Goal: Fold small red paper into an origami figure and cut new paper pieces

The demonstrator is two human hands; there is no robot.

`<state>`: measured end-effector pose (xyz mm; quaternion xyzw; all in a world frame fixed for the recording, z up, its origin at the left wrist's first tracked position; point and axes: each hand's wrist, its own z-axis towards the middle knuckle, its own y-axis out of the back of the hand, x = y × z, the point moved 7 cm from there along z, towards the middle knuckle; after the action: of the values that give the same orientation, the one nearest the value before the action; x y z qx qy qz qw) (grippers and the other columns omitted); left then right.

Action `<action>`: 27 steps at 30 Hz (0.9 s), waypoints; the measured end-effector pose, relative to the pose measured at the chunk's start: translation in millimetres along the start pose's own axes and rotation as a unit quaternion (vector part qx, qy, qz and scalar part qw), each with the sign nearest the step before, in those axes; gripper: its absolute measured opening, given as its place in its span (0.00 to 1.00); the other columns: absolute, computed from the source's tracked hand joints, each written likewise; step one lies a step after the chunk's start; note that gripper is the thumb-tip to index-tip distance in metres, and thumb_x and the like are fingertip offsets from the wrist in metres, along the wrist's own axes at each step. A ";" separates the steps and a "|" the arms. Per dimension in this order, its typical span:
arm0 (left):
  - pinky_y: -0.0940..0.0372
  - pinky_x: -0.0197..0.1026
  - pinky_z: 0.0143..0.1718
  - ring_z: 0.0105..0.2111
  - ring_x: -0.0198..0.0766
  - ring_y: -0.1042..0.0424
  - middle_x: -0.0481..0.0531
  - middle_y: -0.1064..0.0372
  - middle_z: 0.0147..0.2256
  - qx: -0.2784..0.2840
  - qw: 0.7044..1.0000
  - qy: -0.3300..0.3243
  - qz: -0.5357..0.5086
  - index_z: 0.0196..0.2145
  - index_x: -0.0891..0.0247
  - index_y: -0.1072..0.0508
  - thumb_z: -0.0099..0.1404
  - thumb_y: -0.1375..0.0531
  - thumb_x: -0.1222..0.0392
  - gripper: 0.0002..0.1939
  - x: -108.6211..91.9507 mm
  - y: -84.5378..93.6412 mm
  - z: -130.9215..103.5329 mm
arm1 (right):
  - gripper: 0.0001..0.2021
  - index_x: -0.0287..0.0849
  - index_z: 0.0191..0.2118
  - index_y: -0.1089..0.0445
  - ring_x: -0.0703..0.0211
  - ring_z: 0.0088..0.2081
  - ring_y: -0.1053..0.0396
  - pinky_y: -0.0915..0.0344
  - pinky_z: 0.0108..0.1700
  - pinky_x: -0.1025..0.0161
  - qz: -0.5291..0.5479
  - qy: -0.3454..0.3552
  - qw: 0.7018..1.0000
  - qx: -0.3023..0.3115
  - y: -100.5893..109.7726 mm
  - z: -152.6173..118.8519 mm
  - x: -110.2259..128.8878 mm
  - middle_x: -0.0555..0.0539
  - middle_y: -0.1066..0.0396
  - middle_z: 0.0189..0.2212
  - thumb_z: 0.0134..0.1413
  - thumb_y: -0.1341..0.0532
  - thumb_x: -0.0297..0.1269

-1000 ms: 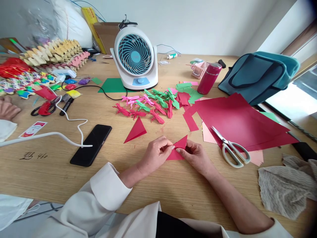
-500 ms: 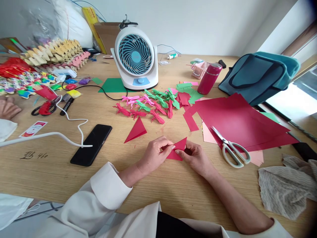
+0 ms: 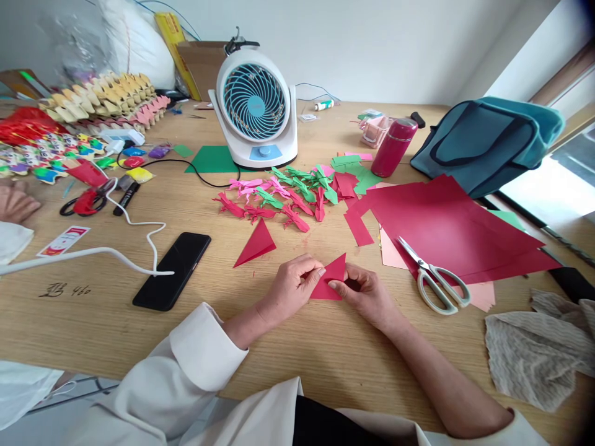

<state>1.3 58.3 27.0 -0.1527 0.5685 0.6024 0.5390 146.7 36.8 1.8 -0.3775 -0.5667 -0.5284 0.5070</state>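
Note:
A small folded red paper (image 3: 329, 285) is held above the table's front part, between both hands. My left hand (image 3: 297, 282) pinches its left edge between thumb and fingers. On the right edge, my right hand (image 3: 367, 291) grips it with the thumb in front and curled fingers behind. Beyond my left hand lies a folded red triangle (image 3: 256, 244) on the wood. Further back are several folded paper figures (image 3: 283, 195) in red, green and pink.
White-handled scissors (image 3: 432, 279) rest partly on large red sheets (image 3: 450, 229) at the right. A phone (image 3: 171, 271) lies left, a fan (image 3: 255, 105) stands behind, with a red bottle (image 3: 394, 147) and teal bag (image 3: 483, 142) back right. Another person's hand (image 3: 16, 201) shows far left.
The red paper has shifted and turned slightly between my fingers, its top point now a little further left. Both hands keep hold of it.

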 end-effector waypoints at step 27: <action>0.42 0.49 0.58 0.57 0.47 0.38 0.55 0.37 0.55 -0.054 0.992 -0.105 0.039 0.34 0.58 0.23 0.62 0.34 0.59 0.03 -8.1 13.3 -2.4 | 0.24 0.50 0.53 0.35 0.58 0.35 0.29 0.32 0.40 0.60 0.213 -0.074 0.974 0.009 -1.6 1.2 -6.9 0.50 0.27 0.34 0.52 0.32 0.50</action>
<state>-7.6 55.5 39.6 -0.0958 0.4808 0.6654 0.5629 146.3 38.5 -5.2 -0.5231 -0.5139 -0.3741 0.5677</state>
